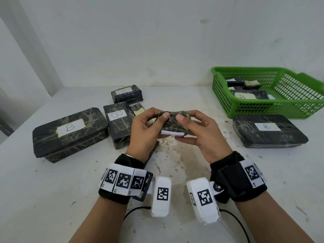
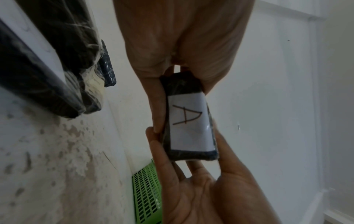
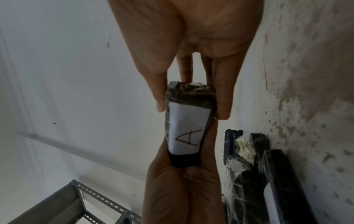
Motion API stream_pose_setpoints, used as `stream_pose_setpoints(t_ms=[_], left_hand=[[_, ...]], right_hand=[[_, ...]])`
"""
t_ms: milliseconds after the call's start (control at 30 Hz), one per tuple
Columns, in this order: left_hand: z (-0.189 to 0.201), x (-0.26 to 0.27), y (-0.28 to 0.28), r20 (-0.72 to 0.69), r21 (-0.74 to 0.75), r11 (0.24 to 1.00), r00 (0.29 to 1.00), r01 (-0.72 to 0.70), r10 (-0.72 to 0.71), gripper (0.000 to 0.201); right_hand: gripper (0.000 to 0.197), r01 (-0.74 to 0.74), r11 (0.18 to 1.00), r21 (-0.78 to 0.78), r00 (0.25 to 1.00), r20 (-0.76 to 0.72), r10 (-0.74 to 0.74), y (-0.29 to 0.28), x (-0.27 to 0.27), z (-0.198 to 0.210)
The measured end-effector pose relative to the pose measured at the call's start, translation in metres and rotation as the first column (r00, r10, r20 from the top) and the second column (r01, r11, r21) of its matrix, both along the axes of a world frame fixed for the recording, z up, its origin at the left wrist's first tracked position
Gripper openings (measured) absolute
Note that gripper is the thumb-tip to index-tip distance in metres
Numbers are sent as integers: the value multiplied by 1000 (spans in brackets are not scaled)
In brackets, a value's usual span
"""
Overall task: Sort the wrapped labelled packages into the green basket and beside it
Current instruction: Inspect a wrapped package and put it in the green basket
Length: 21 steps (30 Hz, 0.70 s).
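Observation:
Both hands hold one small dark wrapped package [image 1: 172,126] above the middle of the white table. Its white label reads A in the wrist views [image 2: 188,121] [image 3: 188,124]. My left hand [image 1: 162,126] pinches its left end with thumb on top; my right hand [image 1: 182,128] pinches the right end the same way. The green basket [image 1: 220,92] stands at the far right and holds a B package [image 1: 249,95] and smaller ones. A flat B package [image 1: 268,130] lies in front of the basket. Left of my hands lie a large B package [image 1: 70,132], a tall B package [image 1: 119,123] and an A package [image 1: 126,93].
A small package with a yellowish label [image 1: 138,109] sits behind the tall B one, and another dark package [image 1: 154,148] is partly hidden under my left wrist. The stained table [image 1: 175,172] meets a white wall at the back. A grey metal shelf frame [image 3: 57,204] stands off to the left.

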State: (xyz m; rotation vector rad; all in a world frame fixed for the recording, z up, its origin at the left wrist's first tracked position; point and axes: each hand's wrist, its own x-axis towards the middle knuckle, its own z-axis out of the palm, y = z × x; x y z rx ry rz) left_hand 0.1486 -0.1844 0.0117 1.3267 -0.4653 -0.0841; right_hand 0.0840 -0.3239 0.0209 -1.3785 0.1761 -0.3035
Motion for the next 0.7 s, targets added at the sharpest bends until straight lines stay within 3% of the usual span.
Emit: stream_pose_setpoints(t_ms=[100,167,267,400,467,567,700], left_hand=[[2,1,3,-37,-5,997,996,81,-81,5],[2,1,4,-65,-1,989,987,146,-146,16],[2,2,5,-41,17,992,992,123,-122,16],[2,4,6,-65,-3,997,995,71,-71,20],[4,5,8,-101,-29,993,988,113,-116,15],[5,5,10,-128,-63,974,966,220,-226,35],[6,5,11,-104,-74,973,968,220,-227,36]], right_hand=[[12,82,996,-27,996,33,-81,1,0,-1],[12,96,995,-18,995,31,-95,-1,0,-1],[15,45,999,-3,999,17,-45,-4,1,0],[34,-64,998,21,998,22,64,-5,1,3],[38,-57,998,30,998,35,56,-5,1,2],[41,-24,998,55,999,44,21,-8,2,2],[37,-65,996,62,997,49,62,-9,2,3]])
